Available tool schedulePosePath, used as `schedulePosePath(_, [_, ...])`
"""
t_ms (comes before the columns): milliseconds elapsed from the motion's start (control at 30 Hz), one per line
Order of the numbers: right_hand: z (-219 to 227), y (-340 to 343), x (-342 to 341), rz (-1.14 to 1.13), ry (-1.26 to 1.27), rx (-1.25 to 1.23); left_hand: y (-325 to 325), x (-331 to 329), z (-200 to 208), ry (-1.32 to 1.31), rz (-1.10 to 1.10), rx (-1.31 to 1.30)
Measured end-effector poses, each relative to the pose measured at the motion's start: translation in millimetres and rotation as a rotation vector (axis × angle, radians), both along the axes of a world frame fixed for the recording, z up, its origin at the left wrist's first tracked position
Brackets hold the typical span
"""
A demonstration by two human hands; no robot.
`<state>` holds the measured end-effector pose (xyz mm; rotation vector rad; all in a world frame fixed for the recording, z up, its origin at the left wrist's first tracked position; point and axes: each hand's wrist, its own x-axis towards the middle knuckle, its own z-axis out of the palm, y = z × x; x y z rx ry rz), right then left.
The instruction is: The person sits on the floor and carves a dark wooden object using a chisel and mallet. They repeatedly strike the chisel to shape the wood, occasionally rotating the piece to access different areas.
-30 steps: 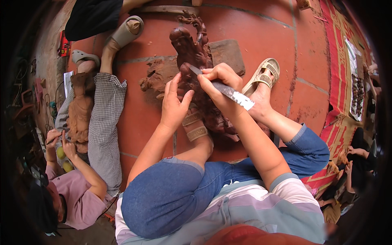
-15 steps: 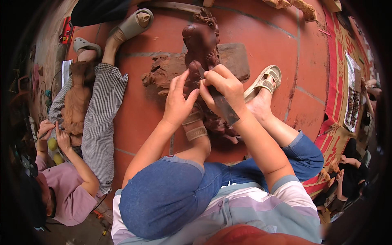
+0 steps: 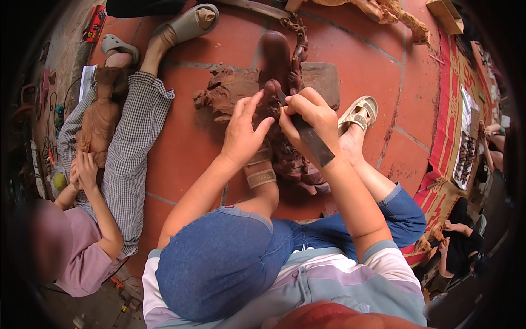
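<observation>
A dark reddish-brown carved wooden figure (image 3: 274, 61) with a knobbly staff at its side stands between my feet. My right hand (image 3: 311, 118) is closed around a wide, flat, dark carving knife (image 3: 313, 141). Its narrow tip is against or just above the small rounded knob in front of the figure's body; I cannot tell if it touches. The knife's blunt end sticks out past my wrist. On the figure's left side, my left hand (image 3: 245, 127) has its fingers stretched and thumb apart, fingertips at the knob. The hands partly hide the figure's lower part.
A rough wood block (image 3: 318, 82) lies behind the figure on red floor tiles. Left, a co-worker in checked trousers (image 3: 129, 159) holds a paler carved figure (image 3: 100, 123). A red-and-gold mat (image 3: 446, 142) runs along the right. More carved wood (image 3: 378, 10) lies at the far edge.
The dark figure has turned and leaned slightly right, so its staff shows more plainly. My hands moved slightly right with it. The co-worker's hands came together on the paler figure.
</observation>
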<state>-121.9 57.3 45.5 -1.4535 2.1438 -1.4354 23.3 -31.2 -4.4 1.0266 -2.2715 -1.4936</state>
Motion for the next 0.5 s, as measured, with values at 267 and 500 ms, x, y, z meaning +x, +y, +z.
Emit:
schedulePosePath(267, [4.4,-0.8,0.9,0.007,0.028,0.024,0.2,-0.2,-2.0,-0.014,-0.004,-0.016])
schedulePosePath(500, [3.9,4.8,1.0,-0.006,-0.047,0.068,0.4,-0.3,-1.2,-0.029,0.003,-0.005])
